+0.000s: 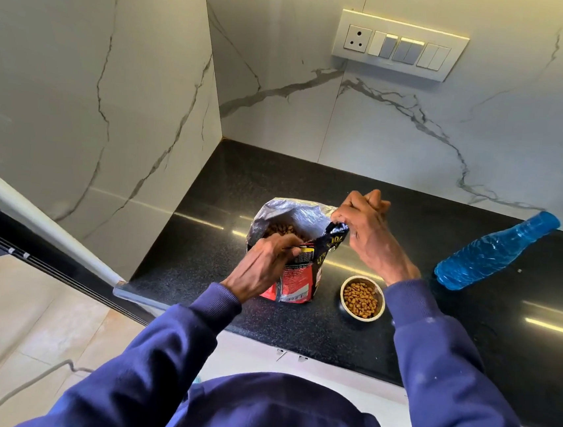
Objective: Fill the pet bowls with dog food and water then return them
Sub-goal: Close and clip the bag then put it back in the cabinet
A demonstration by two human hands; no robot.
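Observation:
An open dog food bag, red and black outside and silver inside, stands upright on the black countertop with brown kibble showing in it. My left hand pinches the near edge of the bag's mouth. My right hand grips the right edge of the mouth, fingers curled. A small steel pet bowl holding kibble sits just right of the bag, below my right wrist. A blue water bottle lies on its side at the right of the counter.
White marble walls close the counter at the left and back. A switch panel with a socket is on the back wall. A glass edge with a white rail runs along the left, above tiled floor.

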